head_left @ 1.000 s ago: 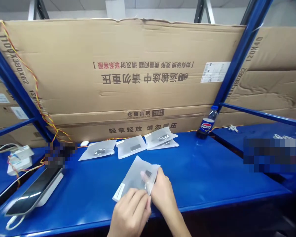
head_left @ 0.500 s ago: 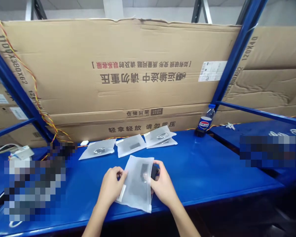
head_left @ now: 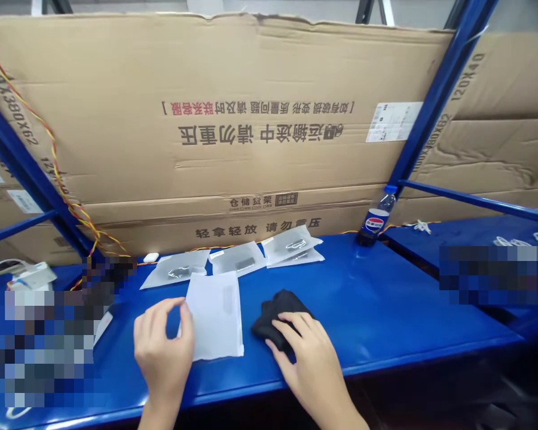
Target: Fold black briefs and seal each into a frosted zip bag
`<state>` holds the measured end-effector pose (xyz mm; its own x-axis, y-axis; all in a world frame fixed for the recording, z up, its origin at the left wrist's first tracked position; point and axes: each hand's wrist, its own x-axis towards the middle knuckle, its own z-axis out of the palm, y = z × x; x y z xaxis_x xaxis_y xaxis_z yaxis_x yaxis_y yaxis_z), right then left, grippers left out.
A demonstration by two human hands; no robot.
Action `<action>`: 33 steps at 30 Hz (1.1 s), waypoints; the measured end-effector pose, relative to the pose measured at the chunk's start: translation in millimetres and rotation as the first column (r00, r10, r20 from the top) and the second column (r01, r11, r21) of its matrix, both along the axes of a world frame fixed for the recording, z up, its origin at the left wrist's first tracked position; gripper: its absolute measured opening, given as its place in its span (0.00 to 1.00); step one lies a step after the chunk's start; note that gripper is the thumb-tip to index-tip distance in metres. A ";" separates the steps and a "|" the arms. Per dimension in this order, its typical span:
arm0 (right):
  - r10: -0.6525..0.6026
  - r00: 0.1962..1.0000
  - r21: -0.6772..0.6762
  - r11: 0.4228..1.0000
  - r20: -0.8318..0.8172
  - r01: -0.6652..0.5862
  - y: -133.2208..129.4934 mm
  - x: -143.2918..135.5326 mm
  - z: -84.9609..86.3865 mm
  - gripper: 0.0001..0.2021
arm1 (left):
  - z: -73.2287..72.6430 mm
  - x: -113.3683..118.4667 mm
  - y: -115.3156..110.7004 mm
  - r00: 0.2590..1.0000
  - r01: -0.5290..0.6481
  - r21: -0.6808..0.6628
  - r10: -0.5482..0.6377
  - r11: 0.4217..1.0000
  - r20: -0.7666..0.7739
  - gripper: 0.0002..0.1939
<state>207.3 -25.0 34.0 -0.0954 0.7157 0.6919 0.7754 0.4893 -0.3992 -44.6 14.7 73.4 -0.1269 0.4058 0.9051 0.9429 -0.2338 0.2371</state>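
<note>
A frosted zip bag [head_left: 215, 316] lies flat near the front of the blue table, its slider at the lower right corner. My left hand [head_left: 164, 334] is at its left edge, thumb and forefinger pinched together on the plastic. To the right of the bag sits a crumpled black cloth bundle [head_left: 273, 316] with folds on top. My right hand [head_left: 305, 352] curls over its near side, fingers and thumb gripping the fabric. The cloth is outside the bag, with a strip of blue table between them.
Filled frosted bags [head_left: 237, 258] lie in a row along the back. A cola bottle [head_left: 376, 218] stands by the right post. Behind rises a cardboard sheet [head_left: 260, 77]. Yellow and red wires [head_left: 54, 161] run down the left post [head_left: 31, 161] and along the table's back edge.
My right hand has drawn the black cloth out of the bag's opening and set it down to the right. The bag and my left hand have shifted left.
</note>
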 end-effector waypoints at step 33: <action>-0.408 0.870 -0.344 0.887 -0.276 0.308 60.0 104.0 -19.3 0.23 | -28.2 -0.5 15.0 0.959 0.221 -0.634 -0.282 0.741 0.004 0.22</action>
